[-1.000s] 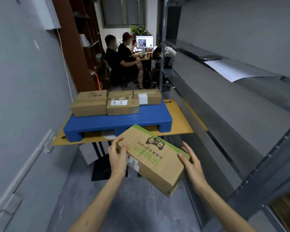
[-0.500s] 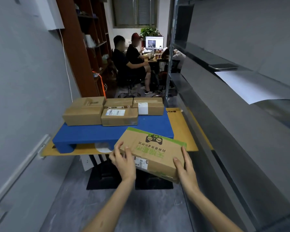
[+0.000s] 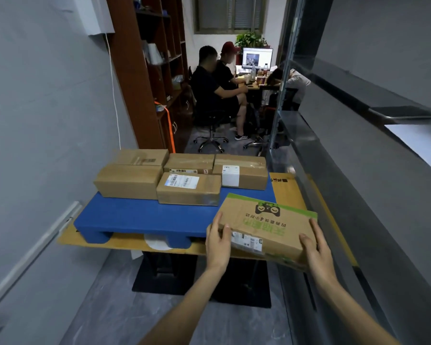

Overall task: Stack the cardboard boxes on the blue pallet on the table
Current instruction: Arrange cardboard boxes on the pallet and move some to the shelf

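Right now I hold the green-printed box (image 3: 271, 225) between both hands: the left hand (image 3: 218, 241) grips its near left corner, thumb on top, and the right hand (image 3: 317, 247) clasps the right end, so each grip is clamped on the cardboard. The box hangs tilted over the near right corner of the blue pallet (image 3: 144, 217), which sits on the yellow bench (image 3: 288, 188). Five plain boxes (image 3: 188, 189) lie at the pallet's far side, three behind, two in front. I cannot tell whether my box touches the pallet.

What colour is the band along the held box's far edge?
Green, on the held box; the head view shows it best.
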The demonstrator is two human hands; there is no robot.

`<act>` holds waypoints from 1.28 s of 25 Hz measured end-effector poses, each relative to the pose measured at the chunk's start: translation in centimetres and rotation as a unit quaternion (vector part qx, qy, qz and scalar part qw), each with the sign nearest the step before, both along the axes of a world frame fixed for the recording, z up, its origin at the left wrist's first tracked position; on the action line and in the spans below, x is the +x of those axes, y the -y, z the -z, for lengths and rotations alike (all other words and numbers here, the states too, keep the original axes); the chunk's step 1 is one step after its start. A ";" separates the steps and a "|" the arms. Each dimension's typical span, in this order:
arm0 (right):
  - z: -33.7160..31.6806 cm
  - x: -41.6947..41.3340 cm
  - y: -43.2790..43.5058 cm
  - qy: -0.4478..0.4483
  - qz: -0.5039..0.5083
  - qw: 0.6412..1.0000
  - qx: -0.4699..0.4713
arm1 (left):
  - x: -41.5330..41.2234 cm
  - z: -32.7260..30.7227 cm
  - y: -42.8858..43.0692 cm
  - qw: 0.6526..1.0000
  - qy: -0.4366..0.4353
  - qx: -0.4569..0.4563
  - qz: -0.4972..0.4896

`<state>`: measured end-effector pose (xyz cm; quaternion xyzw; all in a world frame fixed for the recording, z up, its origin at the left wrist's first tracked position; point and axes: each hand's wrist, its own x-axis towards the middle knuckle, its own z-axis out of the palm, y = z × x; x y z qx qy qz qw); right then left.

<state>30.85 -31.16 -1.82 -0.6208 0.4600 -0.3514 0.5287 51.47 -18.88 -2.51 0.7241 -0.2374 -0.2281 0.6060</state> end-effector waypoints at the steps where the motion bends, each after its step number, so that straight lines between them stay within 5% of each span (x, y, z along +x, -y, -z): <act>1: 0.2 0.9 1.5 -0.011 0.002 1.000 0.000 | 1.0 0.4 1.5 1.000 -0.009 0.005 0.000; 8: 1.8 5.1 10.0 -0.110 -0.059 0.992 0.012 | 5.2 3.0 9.2 0.999 -0.034 0.035 -0.022; 19: 3.8 11.4 20.1 -0.073 -0.127 0.988 0.049 | 7.5 5.5 15.9 0.994 -0.018 0.058 -0.089; 32: 5.6 13.8 22.2 -0.077 -0.156 0.985 0.020 | 8.4 6.1 16.9 0.992 0.006 0.074 -0.105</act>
